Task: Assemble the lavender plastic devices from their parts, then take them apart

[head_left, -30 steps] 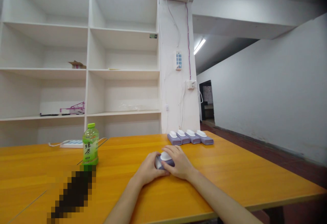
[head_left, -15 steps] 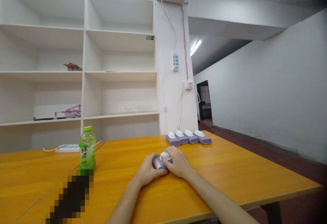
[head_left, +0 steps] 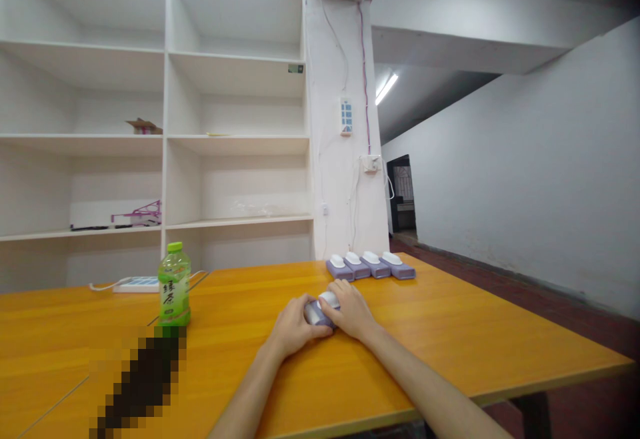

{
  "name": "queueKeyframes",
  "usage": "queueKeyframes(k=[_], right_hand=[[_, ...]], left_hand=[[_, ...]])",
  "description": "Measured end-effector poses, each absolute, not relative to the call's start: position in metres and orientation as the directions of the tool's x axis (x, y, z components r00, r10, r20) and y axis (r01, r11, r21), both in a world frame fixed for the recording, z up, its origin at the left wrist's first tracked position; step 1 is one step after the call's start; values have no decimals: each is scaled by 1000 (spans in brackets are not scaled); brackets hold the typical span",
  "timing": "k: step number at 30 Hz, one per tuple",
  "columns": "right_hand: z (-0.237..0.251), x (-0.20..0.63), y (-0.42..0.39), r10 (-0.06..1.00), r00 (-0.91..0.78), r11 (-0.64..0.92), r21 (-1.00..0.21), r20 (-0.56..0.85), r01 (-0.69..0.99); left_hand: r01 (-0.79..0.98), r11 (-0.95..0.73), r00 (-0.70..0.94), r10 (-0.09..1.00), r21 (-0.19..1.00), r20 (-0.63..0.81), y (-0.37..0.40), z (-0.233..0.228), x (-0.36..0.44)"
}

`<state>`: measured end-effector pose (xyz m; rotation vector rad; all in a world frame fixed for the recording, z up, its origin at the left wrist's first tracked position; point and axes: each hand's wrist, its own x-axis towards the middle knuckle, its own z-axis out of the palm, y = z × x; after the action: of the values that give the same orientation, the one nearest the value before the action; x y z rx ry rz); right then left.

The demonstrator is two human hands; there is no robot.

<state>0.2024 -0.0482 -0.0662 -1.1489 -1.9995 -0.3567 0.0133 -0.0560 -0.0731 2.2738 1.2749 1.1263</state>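
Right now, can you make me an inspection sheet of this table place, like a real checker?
Surface: orange wooden table; a pixelated patch hides some of its left side.
Work things: purple box with a white top; four similar boxes in a row at the far edge.
Clutter: green-tea bottle, upright, capped; power strip behind it.
Hands: left hand and right hand both on the purple box.
Cables: white cord by the power strip; purple cable on the pillar.
Surroundings: white shelving unit behind.

Beyond my orange-topped table (head_left: pixel 480 345), I see white shelving (head_left: pixel 165 92) beside a white pillar (head_left: pixel 330 159); to my right, a pale wall (head_left: pixel 515 179) meets reddish-brown flooring (head_left: pixel 565 311), and a lit tube (head_left: pixel 387 89) glows beyond the pillar.
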Motion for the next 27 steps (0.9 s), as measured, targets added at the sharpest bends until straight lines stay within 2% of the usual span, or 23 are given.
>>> queueKeyframes(k=[9, 17, 27], right_hand=[[-67, 205, -46, 604, -248, 527, -146, 757, 837], [-68, 206, -42, 610, -212, 510, -173, 764, 842], [-67, 210, -43, 607, -210, 503, -167, 766, 848]], left_hand=[[598, -529, 300, 844, 602, 444, -55, -73, 16], [681, -486, 229, 852, 547, 471, -58, -71, 19], [672, -499, 263, 852, 548, 453, -62, -68, 16]])
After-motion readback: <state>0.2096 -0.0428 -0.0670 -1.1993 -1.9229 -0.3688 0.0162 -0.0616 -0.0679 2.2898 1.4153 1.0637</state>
